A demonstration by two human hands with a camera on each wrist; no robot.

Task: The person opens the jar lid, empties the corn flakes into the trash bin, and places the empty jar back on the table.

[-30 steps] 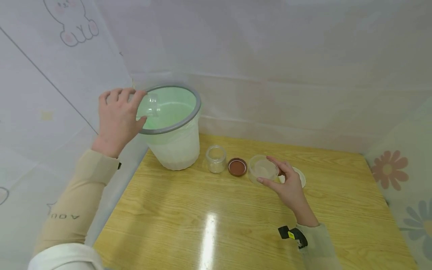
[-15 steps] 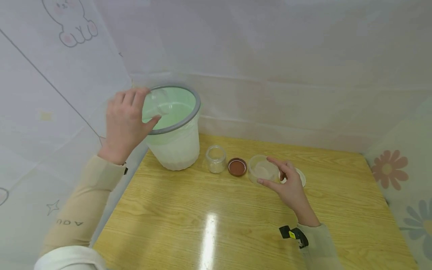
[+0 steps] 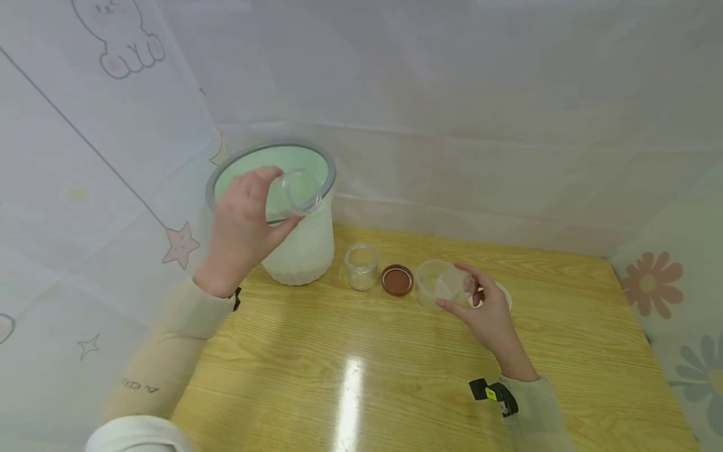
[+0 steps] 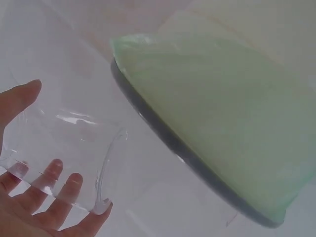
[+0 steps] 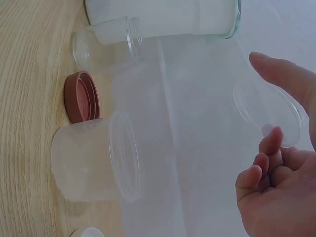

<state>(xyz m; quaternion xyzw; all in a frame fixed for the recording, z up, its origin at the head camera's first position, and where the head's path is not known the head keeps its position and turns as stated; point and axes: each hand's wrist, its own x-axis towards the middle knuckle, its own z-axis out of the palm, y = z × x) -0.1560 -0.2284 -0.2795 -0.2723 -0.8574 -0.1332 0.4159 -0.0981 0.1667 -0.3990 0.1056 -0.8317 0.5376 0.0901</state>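
Observation:
My left hand (image 3: 243, 226) grips a clear plastic cup (image 3: 302, 191) tipped on its side. In the head view the cup overlaps the near right rim of a lined bin (image 3: 299, 254); in the left wrist view its mouth faces the bin, apart from the grey rim. Thumb and spread fingers wrap the cup's wall. My right hand (image 3: 482, 307) pinches a thin clear round lid (image 5: 269, 116) between thumb and fingers. Below it a translucent tub (image 5: 89, 160) stands upright and uncovered on the table.
Left of the tub, a brown screw lid (image 3: 397, 280) lies inside-up beside an open clear jar (image 3: 361, 267). A white lid (image 3: 501, 298) lies partly behind my right hand. Printed sheets (image 3: 452, 157) hang behind and beside the wooden table (image 3: 282, 364).
My left hand has moved right and towards me with the cup, from over the bin's left side to its near right rim. My right hand stays nearly in place; its lid has tilted a little.

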